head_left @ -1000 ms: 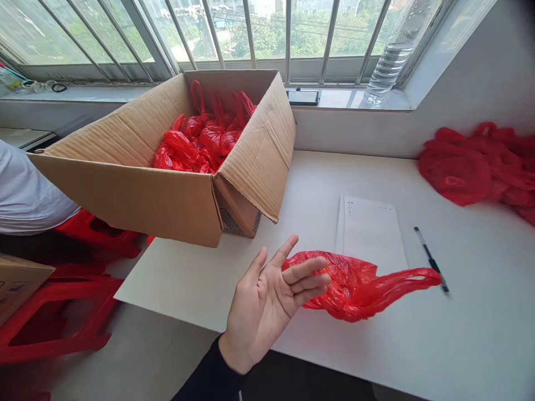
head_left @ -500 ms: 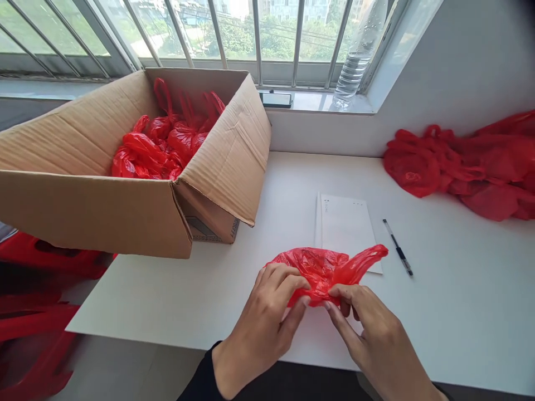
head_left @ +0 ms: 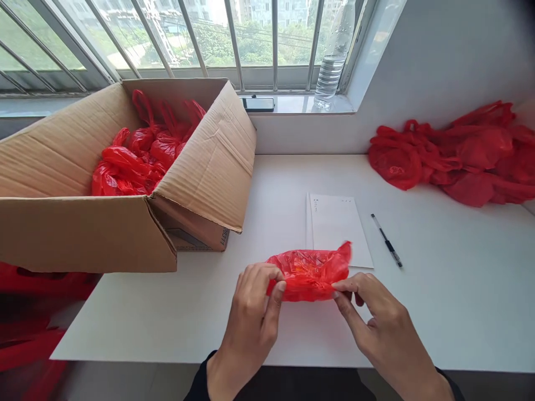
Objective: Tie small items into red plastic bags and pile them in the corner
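A thin red plastic bag [head_left: 307, 273] is stretched sideways between my hands, low over the white table. My left hand [head_left: 254, 312] pinches its left end between thumb and fingers. At the right end, my right hand [head_left: 371, 312] grips the bag's edge with thumb and forefinger. One corner of the bag sticks up at the right, overlapping the lower part of a white paper sheet [head_left: 338, 228]. Something orange shows faintly through the plastic; I cannot make out what it is.
An open cardboard box [head_left: 83, 234] holding several knotted red bags [head_left: 142, 150] stands at the left. A black pen [head_left: 387, 240] lies right of the paper. Red bags [head_left: 455, 153] are heaped at the back right. A phone [head_left: 258, 104] and water bottle [head_left: 332, 67] occupy the windowsill.
My hands have moved apart, drawing the red bag out wider and flatter. Its raised right handle has pulled in and now shows as a short corner. The view has shifted slightly right.
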`<state>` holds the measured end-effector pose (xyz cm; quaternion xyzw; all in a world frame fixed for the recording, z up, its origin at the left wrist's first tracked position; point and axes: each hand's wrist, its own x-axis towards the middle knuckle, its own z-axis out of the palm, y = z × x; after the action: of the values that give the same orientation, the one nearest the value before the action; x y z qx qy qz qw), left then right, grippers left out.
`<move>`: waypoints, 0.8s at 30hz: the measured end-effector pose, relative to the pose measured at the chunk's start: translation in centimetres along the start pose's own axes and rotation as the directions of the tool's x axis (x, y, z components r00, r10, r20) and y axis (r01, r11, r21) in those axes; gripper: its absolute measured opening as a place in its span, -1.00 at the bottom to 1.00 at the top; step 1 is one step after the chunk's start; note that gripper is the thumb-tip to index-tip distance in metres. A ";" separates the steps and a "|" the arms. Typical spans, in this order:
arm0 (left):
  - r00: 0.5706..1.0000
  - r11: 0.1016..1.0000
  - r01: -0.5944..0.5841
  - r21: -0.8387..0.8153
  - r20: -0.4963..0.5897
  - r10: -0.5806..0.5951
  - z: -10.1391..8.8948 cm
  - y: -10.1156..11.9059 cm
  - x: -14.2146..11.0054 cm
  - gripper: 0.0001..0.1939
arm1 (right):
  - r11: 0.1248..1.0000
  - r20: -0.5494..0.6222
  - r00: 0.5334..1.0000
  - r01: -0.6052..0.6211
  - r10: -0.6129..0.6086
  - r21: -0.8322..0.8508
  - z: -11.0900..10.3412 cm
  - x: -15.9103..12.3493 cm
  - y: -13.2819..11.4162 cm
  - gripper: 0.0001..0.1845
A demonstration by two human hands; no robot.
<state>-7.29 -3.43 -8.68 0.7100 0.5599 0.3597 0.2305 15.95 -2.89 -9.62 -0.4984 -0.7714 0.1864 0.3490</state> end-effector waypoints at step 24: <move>0.966 0.997 0.031 -0.064 -0.256 -0.046 -1.4 0.4 0.8 -0.80 | 0.910 -0.032 0.942 -0.313 0.334 0.271 -0.1 0.6 -2.4 -0.84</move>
<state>-8.05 -2.87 -7.25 0.6390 0.5877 0.4608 0.1840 14.33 -3.43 -7.86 -0.5755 -0.6325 0.3225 0.4058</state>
